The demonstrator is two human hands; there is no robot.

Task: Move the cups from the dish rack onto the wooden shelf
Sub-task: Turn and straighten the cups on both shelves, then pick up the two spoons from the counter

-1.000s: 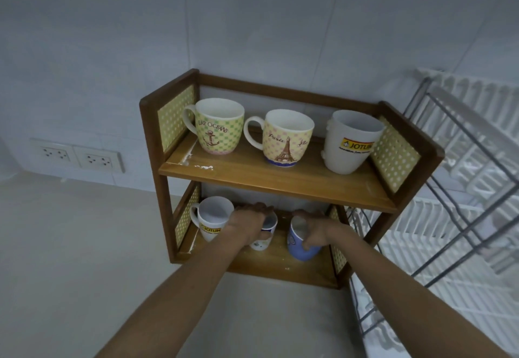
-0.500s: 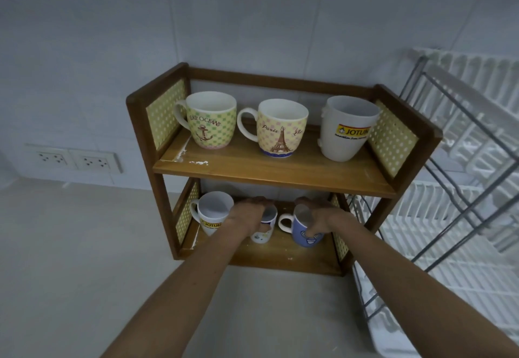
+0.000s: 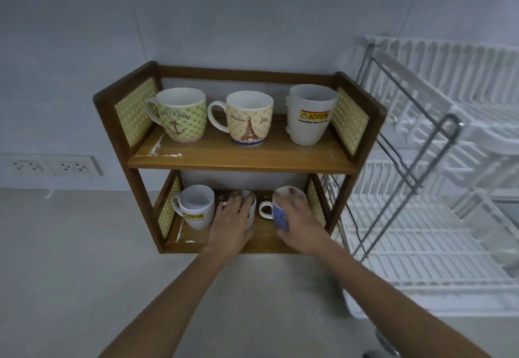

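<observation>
On the lower board of the wooden shelf [image 3: 241, 161] your two hands are setting down a pair of cups. Your left hand [image 3: 231, 221] is wrapped over a white cup [image 3: 251, 206], fingers curled across its rim and near side, so the grip is closed on it. Your right hand [image 3: 297, 217] is closed the same way on a blue cup [image 3: 280, 217], whose handle points left toward the white one. Both cups appear to rest on the board (contact underneath is hidden by your hands, so this is a judgement). Just left of them stands a white logo mug [image 3: 195, 207], close to your left hand but apart from it.

Above, the upper board carries three more: an anchor mug [image 3: 181, 114], an Eiffel Tower mug [image 3: 248, 117] and a tall white mug [image 3: 310, 114], all upright and spaced apart.

To the right, the dish rack [image 3: 421, 189] stands just beside the shelf on the counter [image 3: 56, 245]; its visible tiers show no cups, though its far right is cut off.

Step in hand: placement of the last visible pair. Next, you should release both grips cleanly and draw your hands straight back, clearing the upper board's front edge and not nudging the logo mug.
</observation>
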